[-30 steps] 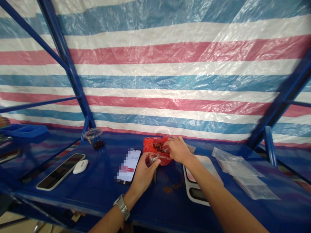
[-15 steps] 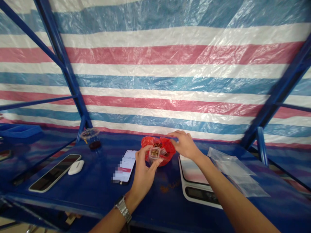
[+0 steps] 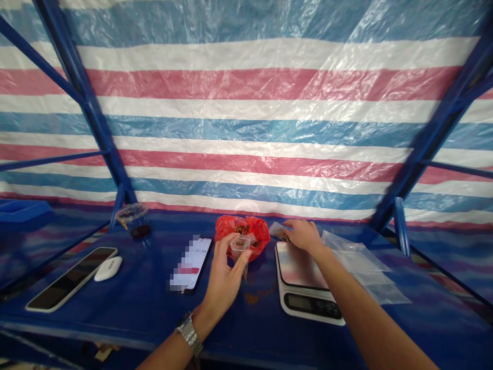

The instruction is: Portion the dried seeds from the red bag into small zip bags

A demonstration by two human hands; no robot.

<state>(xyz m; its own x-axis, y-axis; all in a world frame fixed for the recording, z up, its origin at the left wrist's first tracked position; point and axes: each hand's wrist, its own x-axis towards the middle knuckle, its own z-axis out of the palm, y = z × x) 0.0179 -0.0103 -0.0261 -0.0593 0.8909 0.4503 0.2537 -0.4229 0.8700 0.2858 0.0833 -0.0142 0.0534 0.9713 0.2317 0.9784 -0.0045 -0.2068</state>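
My left hand (image 3: 227, 267) pinches a small clear plastic cup (image 3: 240, 243) between thumb and fingers, in front of the red plastic bag (image 3: 259, 226). The bag is open at the top and holds loose brown pieces. Past the back edge of the white kitchen scale (image 3: 306, 264), my right hand (image 3: 306, 236) has its fingers closed at the edge of a small clear bag (image 3: 280, 232) with brown contents. Brown crumbs (image 3: 252, 297) lie scattered between the left hand and the scale.
Several flat clear plastic bags (image 3: 360, 259) lie right of the scale. On the left are a lit phone (image 3: 191, 264), a dark phone (image 3: 71, 280), a white earbud case (image 3: 108, 269), and a lidded cup with dark liquid (image 3: 134, 221). Blue frame bars (image 3: 418, 139) rise behind.
My right hand has moved from the red bag's rim to the right, behind the scale, where the small bag now shows. The left hand still holds the cup, now tilted differently.
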